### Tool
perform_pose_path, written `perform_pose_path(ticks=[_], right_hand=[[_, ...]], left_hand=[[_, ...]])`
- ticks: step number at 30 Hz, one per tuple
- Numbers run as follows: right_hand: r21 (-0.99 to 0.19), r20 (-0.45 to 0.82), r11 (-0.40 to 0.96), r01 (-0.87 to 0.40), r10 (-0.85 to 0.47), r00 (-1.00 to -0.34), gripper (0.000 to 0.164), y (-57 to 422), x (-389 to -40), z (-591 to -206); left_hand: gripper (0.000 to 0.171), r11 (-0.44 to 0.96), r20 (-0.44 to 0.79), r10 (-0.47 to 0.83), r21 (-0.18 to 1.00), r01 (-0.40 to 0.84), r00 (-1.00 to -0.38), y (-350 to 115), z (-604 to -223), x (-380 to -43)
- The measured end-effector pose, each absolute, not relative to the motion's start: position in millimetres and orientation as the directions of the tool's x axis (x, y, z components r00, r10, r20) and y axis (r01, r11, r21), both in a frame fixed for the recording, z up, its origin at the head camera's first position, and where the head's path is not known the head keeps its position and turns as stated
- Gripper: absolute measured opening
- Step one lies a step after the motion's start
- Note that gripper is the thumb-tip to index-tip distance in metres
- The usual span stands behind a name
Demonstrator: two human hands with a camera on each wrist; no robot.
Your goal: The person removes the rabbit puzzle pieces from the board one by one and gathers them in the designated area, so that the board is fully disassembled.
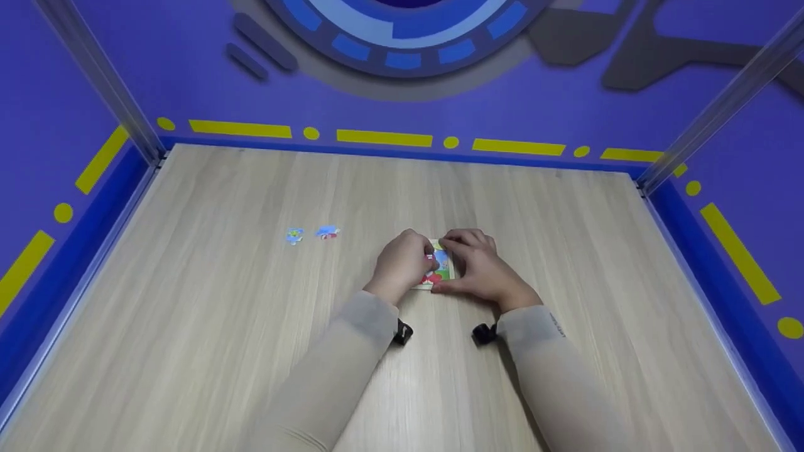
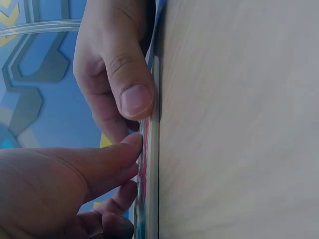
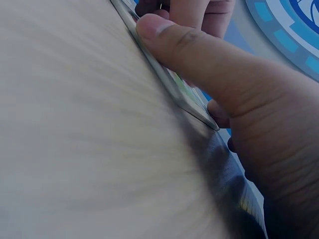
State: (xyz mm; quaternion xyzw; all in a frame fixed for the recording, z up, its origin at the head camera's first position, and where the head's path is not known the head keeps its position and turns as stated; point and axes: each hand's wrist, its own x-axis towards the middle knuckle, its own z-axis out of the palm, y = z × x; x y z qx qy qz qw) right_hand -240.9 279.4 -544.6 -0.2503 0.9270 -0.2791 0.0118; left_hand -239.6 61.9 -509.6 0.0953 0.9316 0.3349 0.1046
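Note:
A small jigsaw puzzle point(image 1: 443, 265) in a pale tray point(image 2: 154, 149) lies on the table between both hands, with red, green and blue in its picture. My right hand point(image 1: 480, 267) grips the tray, thumb point(image 3: 154, 27) along the near edge and fingers at the far edge. From the left, my left hand point(image 1: 405, 263) bends over the picture. Its thumb tip point(image 2: 132, 141) and fingertips are down at the puzzle's face; whether they pinch a piece I cannot tell. The left hand covers the puzzle's left part in the head view.
Two loose puzzle pieces lie left of the hands: a blue and yellow piece point(image 1: 294, 236) and a blue and red piece point(image 1: 327, 232). Purple printed walls point(image 1: 389, 110) enclose the wooden table point(image 1: 220, 314) at the back and sides. Each wrist bears a small black camera.

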Motion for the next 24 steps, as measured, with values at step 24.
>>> perform_pose_path(ticks=[24], right_hand=[[-0.514, 0.126, 0.722, -0.463, -0.47, -0.874, 0.1, 279.6, -240.6, -544.4]], left_hand=[[0.024, 0.783, -0.117, 0.262, 0.606, 0.14, -0.958, 69.1, -509.0, -238.8]])
